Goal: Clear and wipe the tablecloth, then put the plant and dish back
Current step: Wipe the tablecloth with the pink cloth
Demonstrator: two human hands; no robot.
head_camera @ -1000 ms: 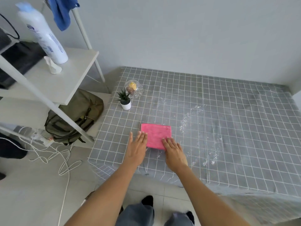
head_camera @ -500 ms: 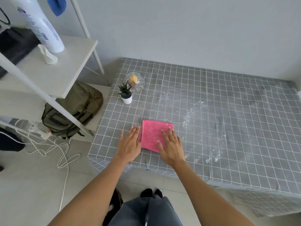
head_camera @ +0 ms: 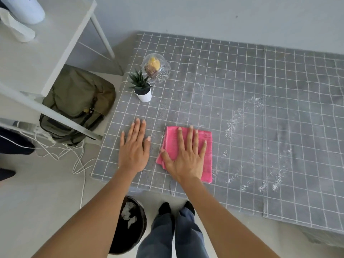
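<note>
- No text, brand, number or sign can be read anywhere in the view.
- The pink cloth (head_camera: 186, 146) carries a small dark mark near its far right corner, too small to make out.
- The white bottle (head_camera: 24, 10) on the shelf at upper left shows a trace of blue print at the frame's top edge, cut off and not legible.
- The white plant pot (head_camera: 143, 95) and the glass dish (head_camera: 156, 68) bear no visible lettering.
</note>
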